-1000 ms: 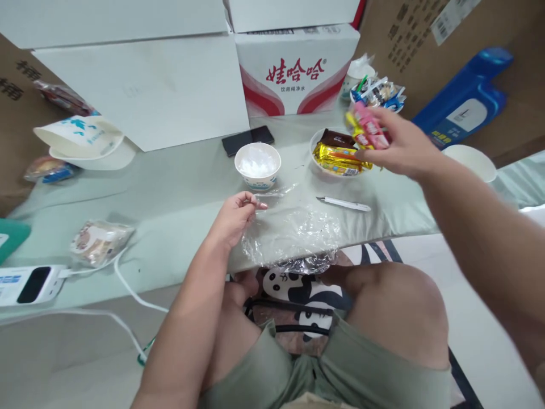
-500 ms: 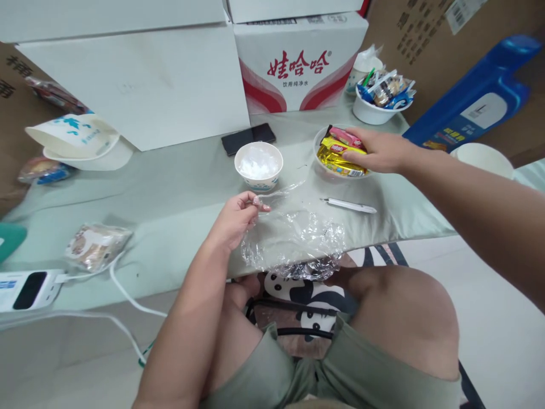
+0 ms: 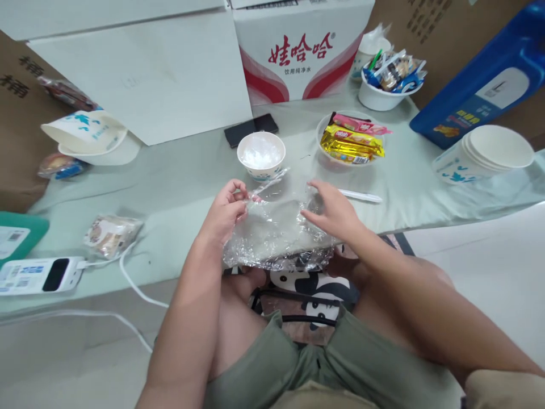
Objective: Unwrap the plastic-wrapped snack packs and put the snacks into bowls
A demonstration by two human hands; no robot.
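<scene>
My left hand pinches the edge of a thin clear plastic film, which spreads crumpled over the table's front edge. My right hand is at the film's right side, thumb and fingers apart with nothing gripped between them. Just beyond my left hand stands a paper bowl with a clear, shiny filling I cannot identify. Behind my right hand, a clear round bowl holds several wrapped snack bars in yellow and pink. A white pen lies close to my right hand.
A black phone lies in front of white cartons. A bowl of wrapped snacks, a blue bottle and stacked paper cups stand at right. On the left are a tipped paper cup, a packaged snack and a cabled power bank.
My right hand has left the snack bars in the clear bowl and come back, empty, to the film's right side. My left hand still pinches the film. The view has shifted slightly.
</scene>
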